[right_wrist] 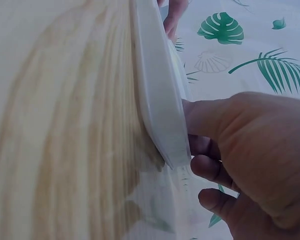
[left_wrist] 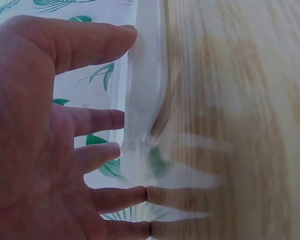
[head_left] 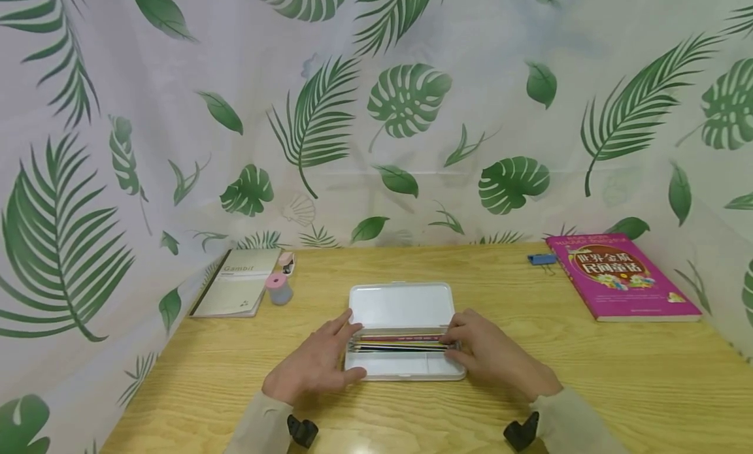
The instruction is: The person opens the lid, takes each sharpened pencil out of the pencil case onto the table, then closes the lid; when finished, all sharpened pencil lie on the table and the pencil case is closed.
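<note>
An open white pencil case point(head_left: 400, 370) lies on the table, its lid point(head_left: 402, 305) folded back away from me. Several pencils point(head_left: 400, 344) lie lengthwise in it, behind a bare front compartment. My left hand point(head_left: 314, 366) is at the left end with fingers spread, the thumb at the front corner and the fingertips near the pencils' left ends. In the left wrist view that thumb touches the case's side. At the other end my right hand point(head_left: 494, 356) holds the pencils' right ends between curled fingers and thumb. Its fingertips are partly hidden behind the case in the right wrist view.
At the back left are a notebook point(head_left: 238, 284), a pink-lidded jar point(head_left: 279, 289) and a small pink item point(head_left: 287, 262). A magenta book point(head_left: 623, 277) and a blue binder clip point(head_left: 542, 259) lie at the back right. Leaf-patterned cloth point(head_left: 447, 206) hangs behind the table.
</note>
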`<state>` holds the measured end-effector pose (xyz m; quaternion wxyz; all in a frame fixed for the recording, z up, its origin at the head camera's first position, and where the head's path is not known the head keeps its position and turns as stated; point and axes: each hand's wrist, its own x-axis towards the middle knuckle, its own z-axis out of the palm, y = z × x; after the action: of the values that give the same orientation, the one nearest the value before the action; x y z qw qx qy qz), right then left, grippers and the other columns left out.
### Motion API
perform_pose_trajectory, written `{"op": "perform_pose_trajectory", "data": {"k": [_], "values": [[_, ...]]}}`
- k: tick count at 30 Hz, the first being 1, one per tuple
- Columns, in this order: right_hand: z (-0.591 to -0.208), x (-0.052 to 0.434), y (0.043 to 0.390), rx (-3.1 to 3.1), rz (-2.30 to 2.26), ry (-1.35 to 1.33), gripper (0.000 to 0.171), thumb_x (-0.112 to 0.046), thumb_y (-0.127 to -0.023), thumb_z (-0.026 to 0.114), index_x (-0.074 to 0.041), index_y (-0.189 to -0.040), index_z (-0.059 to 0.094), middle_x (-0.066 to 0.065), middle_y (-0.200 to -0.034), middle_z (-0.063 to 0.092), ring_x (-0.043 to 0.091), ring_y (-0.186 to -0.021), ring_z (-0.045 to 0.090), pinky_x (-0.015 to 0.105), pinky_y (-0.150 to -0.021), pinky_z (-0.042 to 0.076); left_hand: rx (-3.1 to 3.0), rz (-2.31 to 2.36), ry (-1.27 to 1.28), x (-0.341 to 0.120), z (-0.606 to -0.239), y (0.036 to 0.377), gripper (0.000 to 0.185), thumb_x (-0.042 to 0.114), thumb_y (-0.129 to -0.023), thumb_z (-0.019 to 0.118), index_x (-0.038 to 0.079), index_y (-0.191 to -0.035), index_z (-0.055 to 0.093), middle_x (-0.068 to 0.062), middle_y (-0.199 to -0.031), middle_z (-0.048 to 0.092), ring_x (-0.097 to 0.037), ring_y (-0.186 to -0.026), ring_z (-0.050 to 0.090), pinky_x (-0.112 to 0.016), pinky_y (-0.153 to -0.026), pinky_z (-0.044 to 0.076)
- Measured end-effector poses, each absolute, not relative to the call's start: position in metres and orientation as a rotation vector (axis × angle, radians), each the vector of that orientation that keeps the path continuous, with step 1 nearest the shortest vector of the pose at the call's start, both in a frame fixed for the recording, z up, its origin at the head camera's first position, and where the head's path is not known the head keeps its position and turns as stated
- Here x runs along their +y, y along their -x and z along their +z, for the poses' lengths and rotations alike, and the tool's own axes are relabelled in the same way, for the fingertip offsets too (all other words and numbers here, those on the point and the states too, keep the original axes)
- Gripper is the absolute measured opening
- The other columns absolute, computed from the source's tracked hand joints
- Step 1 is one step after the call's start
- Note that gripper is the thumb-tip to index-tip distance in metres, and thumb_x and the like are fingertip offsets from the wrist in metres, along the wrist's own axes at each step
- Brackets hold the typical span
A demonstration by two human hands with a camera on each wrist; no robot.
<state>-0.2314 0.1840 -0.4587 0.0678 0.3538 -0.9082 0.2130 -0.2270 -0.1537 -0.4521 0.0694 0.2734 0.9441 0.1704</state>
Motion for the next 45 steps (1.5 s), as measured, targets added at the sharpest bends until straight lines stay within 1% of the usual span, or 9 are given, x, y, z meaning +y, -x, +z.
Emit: {"op": "perform_pose_trajectory", "data": {"k": [5,12,16,22,27,32,37,45], "values": [[-0.462,0.184,0.234,-2.72,0.725,-1.059,0.011,-0.012,-0.086,0.078,-0.015,-0.096,0.078,-0.008,-0.089,0.061,0.012,-0.083,0.051,0.03,-0.071,0.046,2.837,0.523,-0.817,-0.154,-0.452,0.226,0.079,0.049,-0.091,0.066,0.009,-0.153,0.038,-0.014,-0.164,0.018,-0.038,-0.145,0.029,-0.054,-0.114,0.032],[-0.464,0.184,0.237,-2.726,0.764,-1.018,0.011,-0.011,-0.084,0.079,-0.019,-0.091,0.076,-0.012,-0.089,0.062,0.009,-0.083,0.051,0.028,-0.069,0.047,2.834,0.536,-0.824,-0.155,-0.452,0.226,0.078,0.048,-0.091,0.066,0.009,-0.152,0.039,-0.014,-0.164,0.019,-0.04,-0.144,0.03,-0.055,-0.113,0.032],[-0.463,0.184,0.237,-2.728,0.793,-1.003,0.01,-0.01,-0.085,0.079,-0.018,-0.091,0.076,-0.011,-0.09,0.063,0.009,-0.084,0.053,0.029,-0.07,0.049,2.835,0.538,-0.828,-0.155,-0.451,0.226,0.078,0.048,-0.091,0.067,0.008,-0.152,0.039,-0.016,-0.163,0.02,-0.041,-0.144,0.03,-0.055,-0.113,0.031],[-0.46,0.184,0.236,-2.724,0.801,-0.99,0.009,-0.012,-0.086,0.078,-0.019,-0.091,0.076,-0.012,-0.09,0.063,0.009,-0.085,0.054,0.03,-0.071,0.049,2.829,0.532,-0.822,-0.155,-0.451,0.225,0.077,0.048,-0.092,0.066,0.008,-0.152,0.039,-0.015,-0.164,0.019,-0.04,-0.144,0.029,-0.055,-0.114,0.031],[-0.459,0.184,0.236,-2.693,0.79,-0.973,0.009,-0.011,-0.086,0.078,-0.019,-0.09,0.076,-0.014,-0.09,0.066,0.009,-0.087,0.055,0.032,-0.074,0.051,2.819,0.547,-0.82,-0.155,-0.45,0.226,0.077,0.047,-0.092,0.067,0.009,-0.153,0.038,-0.015,-0.164,0.019,-0.041,-0.144,0.028,-0.055,-0.114,0.031],[-0.458,0.186,0.234,-2.711,0.923,-0.892,0.009,-0.01,-0.088,0.076,-0.018,-0.09,0.077,-0.013,-0.089,0.064,0.01,-0.087,0.056,0.033,-0.076,0.052,2.809,0.56,-0.827,-0.156,-0.449,0.226,0.077,0.047,-0.092,0.067,0.007,-0.152,0.039,-0.016,-0.163,0.019,-0.042,-0.144,0.029,-0.056,-0.113,0.032],[-0.457,0.19,0.232,-2.698,1.05,-0.801,0.009,-0.01,-0.089,0.075,-0.018,-0.092,0.076,-0.011,-0.09,0.063,0.01,-0.086,0.058,0.035,-0.077,0.052,2.809,0.56,-0.822,-0.157,-0.45,0.227,0.077,0.047,-0.092,0.067,0.009,-0.152,0.038,-0.015,-0.164,0.018,-0.042,-0.144,0.029,-0.056,-0.113,0.031],[-0.457,0.213,0.23,-2.687,1.058,-0.695,0.01,-0.014,-0.091,0.074,-0.024,-0.092,0.074,-0.015,-0.09,0.063,0.006,-0.085,0.058,0.032,-0.075,0.049,2.81,0.56,-0.838,-0.158,-0.452,0.228,0.077,0.048,-0.092,0.066,0.008,-0.152,0.038,-0.016,-0.164,0.018,-0.042,-0.144,0.029,-0.057,-0.113,0.031]]}}
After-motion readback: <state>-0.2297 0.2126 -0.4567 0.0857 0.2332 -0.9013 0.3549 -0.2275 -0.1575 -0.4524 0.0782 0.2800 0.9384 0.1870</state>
